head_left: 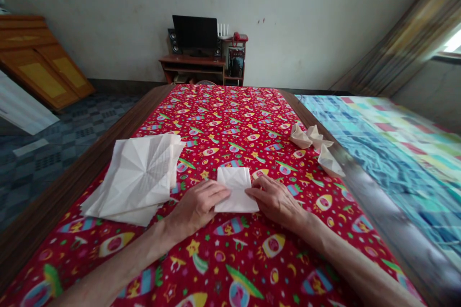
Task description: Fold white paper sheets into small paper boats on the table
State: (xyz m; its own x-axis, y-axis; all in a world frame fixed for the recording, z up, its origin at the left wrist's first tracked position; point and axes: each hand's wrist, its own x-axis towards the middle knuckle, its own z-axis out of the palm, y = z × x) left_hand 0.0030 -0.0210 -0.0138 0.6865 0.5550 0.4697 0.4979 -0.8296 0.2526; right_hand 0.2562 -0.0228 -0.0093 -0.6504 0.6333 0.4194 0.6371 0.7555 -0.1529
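A small folded white paper (pixel 236 190) lies on the red patterned tablecloth (pixel 223 134). My left hand (pixel 197 206) rests on its left edge, fingers stretched flat and pressing down. My right hand (pixel 274 199) lies on the paper's right edge, fingers also flat on it. To the left of my hands sits a stack of creased white paper sheets (pixel 135 180). At the right side of the cloth are several folded paper figures (pixel 317 146).
The table's wooden rim (pixel 72 177) shows on the left. A bed with a blue patterned sheet (pixel 389 153) adjoins the table on the right. A desk with a monitor (pixel 196 33) stands at the far wall, a wooden cabinet (pixel 39 64) at left.
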